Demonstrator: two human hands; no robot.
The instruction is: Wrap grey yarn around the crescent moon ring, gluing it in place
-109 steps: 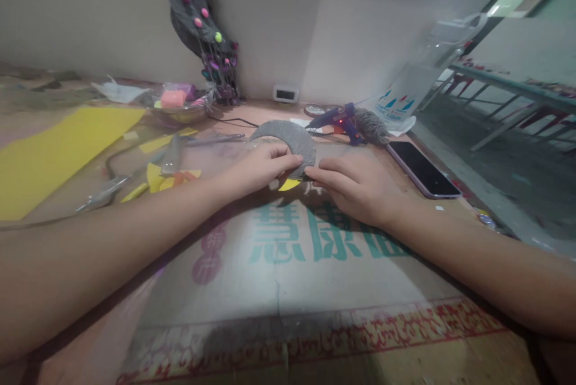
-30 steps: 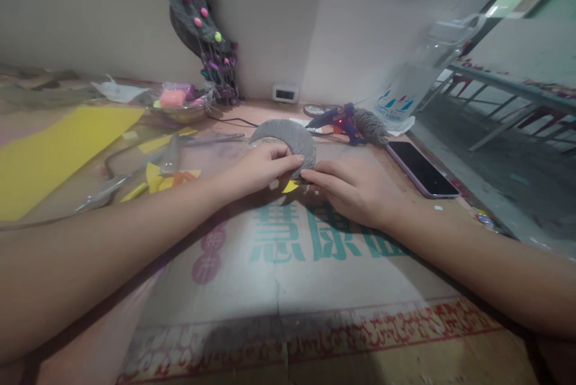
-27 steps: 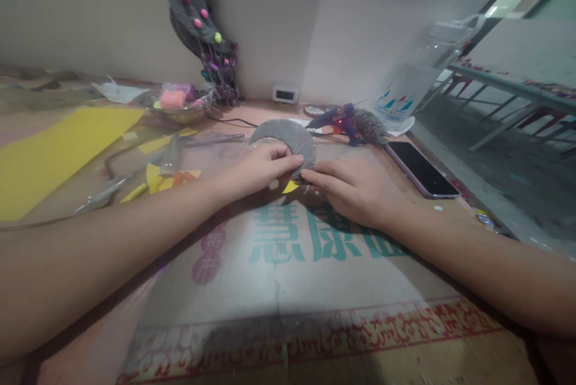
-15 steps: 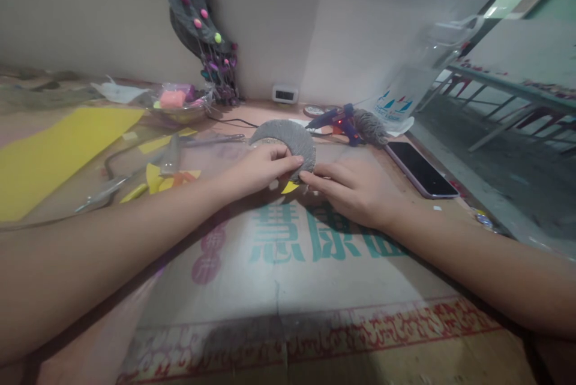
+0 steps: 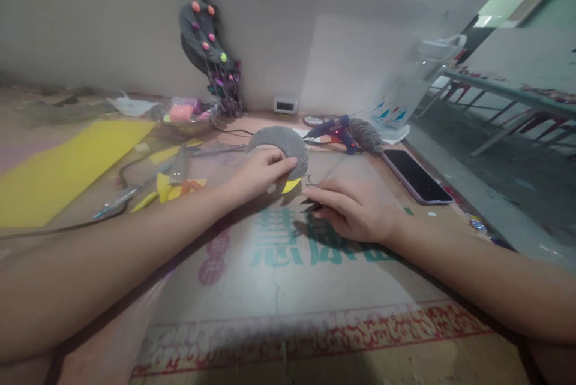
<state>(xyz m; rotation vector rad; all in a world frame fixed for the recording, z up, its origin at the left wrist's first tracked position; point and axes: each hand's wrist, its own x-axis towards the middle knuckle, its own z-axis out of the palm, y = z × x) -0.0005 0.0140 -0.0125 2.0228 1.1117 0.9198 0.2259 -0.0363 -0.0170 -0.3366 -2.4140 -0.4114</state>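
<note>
My left hand (image 5: pixel 261 172) is closed on a grey yarn-wrapped crescent (image 5: pixel 283 140) and holds it down on the cardboard sheet (image 5: pixel 288 277). The crescent's bare yellow tip (image 5: pixel 291 185) shows just under my fingers. A little apart from that tip, my right hand (image 5: pixel 353 210) rests low on the cardboard. Its fingers are together, pinching a thin grey yarn strand (image 5: pixel 310 181). The strand runs back toward the yarn bundle (image 5: pixel 365 135).
A blue glue gun (image 5: pixel 332 129) with a red light lies behind the crescent, and a phone (image 5: pixel 416 168) lies to the right. On the left are a yellow foam sheet (image 5: pixel 58 166), yellow scraps (image 5: pixel 173 187), tools and a bowl (image 5: pixel 184 116). A decorated grey crescent (image 5: pixel 204 37) leans in the wall corner.
My right hand has drawn back from the crescent toward me, and a gap has opened up. My left hand keeps its hold. The view has shifted slightly.
</note>
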